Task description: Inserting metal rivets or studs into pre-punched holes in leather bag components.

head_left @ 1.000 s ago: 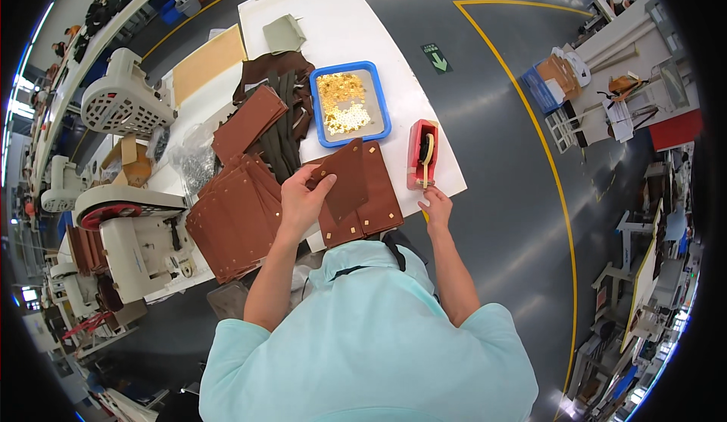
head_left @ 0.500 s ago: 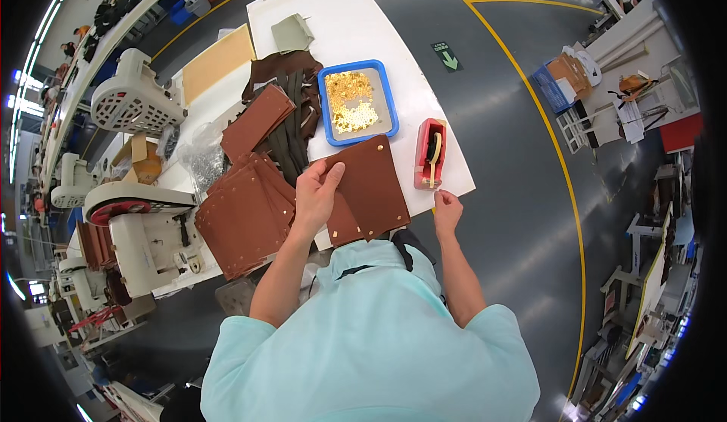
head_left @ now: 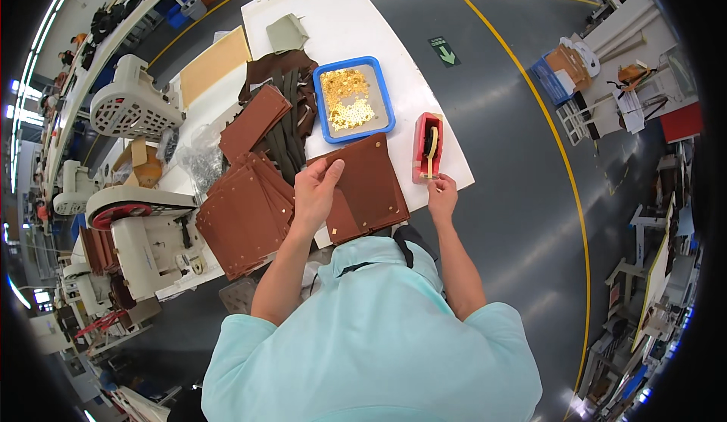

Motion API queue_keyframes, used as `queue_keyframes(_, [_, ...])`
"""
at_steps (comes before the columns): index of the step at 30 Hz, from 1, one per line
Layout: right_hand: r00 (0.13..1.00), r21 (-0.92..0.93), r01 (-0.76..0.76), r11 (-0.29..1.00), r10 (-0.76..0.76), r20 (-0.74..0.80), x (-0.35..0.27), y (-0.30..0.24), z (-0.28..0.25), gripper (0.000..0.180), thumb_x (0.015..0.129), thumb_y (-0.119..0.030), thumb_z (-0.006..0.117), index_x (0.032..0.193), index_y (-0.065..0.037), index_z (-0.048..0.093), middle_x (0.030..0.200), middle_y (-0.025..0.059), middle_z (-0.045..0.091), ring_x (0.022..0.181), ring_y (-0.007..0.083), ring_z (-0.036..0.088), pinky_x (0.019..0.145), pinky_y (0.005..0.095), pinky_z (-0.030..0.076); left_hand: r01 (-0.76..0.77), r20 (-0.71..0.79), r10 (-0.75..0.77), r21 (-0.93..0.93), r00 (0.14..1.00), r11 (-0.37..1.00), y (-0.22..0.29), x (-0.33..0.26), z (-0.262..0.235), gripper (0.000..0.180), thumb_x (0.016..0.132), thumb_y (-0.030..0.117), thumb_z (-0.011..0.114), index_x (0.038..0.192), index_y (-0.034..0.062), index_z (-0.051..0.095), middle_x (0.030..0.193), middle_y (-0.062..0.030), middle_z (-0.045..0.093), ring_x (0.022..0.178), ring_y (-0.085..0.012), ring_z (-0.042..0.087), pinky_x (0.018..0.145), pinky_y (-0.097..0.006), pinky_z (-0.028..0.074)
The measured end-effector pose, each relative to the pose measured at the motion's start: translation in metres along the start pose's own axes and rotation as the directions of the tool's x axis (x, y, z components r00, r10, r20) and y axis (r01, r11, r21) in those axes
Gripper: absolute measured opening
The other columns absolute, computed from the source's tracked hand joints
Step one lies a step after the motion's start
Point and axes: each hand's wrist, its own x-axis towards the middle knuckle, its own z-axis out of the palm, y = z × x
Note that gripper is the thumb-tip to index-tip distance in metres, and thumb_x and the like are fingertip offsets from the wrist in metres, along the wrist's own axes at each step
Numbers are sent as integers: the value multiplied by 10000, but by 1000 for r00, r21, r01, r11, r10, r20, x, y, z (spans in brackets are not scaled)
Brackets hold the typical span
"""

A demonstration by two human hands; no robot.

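My left hand grips the left side of a brown leather panel, thumb on top. Small gold-coloured metal pieces dot the panel's corners and edges. My right hand is closed in a pinch at the near end of a red tape dispenser, its fingertips at the tape's free end. A pale roll of tape sits in the dispenser. Beyond the panel, a blue-rimmed tray holds many small gold pieces. A fanned stack of brown leather panels lies left of my left hand.
Dark leather strips and another brown stack lie on the white table. A grey-green piece rests at the far end. White machines stand on the left. The table's right edge runs close to the dispenser.
My right hand has moved up and slightly left, to the near end of the tape dispenser. My left hand keeps its grip on the brown panel. The view has shifted slightly.
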Motion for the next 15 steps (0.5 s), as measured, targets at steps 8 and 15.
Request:
queue_keyframes(8, [986, -164, -166, 972, 162, -39, -11, 4, -18, 146, 852, -137, 714, 884, 3, 685, 767, 86, 693, 707, 188, 666, 686, 292, 533, 95, 3, -95, -48, 996, 994, 11, -3, 4, 279, 983, 220, 604, 981, -46, 690, 822, 10, 658, 741, -46, 578, 678, -214, 484])
queue_keyframes(15, [881, 517, -328, 791, 58, 470, -32, -198, -38, 85, 918, -90, 655, 930, -6, 652, 750, 34, 652, 645, 105, 641, 587, 231, 518, 200, 134, -167, -299, 977, 933, 8, -11, 5, 297, 1013, 229, 554, 1032, -39, 680, 906, -9, 674, 819, -53, 592, 724, -218, 482])
